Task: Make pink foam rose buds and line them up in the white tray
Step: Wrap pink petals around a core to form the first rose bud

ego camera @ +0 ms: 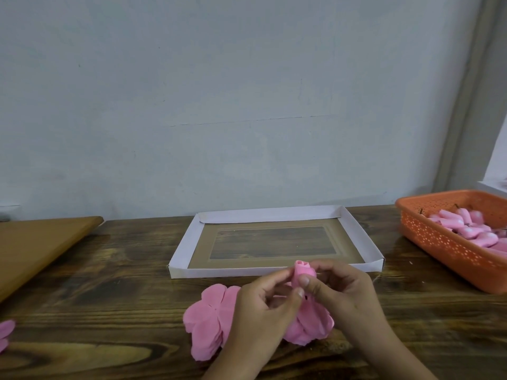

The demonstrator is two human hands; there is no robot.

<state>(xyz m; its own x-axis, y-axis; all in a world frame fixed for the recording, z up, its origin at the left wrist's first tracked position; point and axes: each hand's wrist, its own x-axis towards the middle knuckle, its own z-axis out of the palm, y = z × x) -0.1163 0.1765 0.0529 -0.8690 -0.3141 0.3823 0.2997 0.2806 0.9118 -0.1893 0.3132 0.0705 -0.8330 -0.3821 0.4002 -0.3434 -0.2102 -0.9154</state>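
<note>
A pink foam rose bud (301, 270) is held upright between both hands, just in front of the white tray (183, 249). My left hand (263, 314) pinches its lower part with thumb and fingers. My right hand (343, 292) wraps it from the right, thumb pressed on the front. Under the hands lies a stack of pink foam petals (208, 322), partly hidden by them. The tray has a brown floor with a clear window and holds no buds.
An orange plastic basket (439, 242) with several pink foam pieces stands at the right on the dark wooden table (109, 283). A brown board (35, 248) lies at the left. A few pink petals (5, 333) sit at the left edge. A wall rises behind.
</note>
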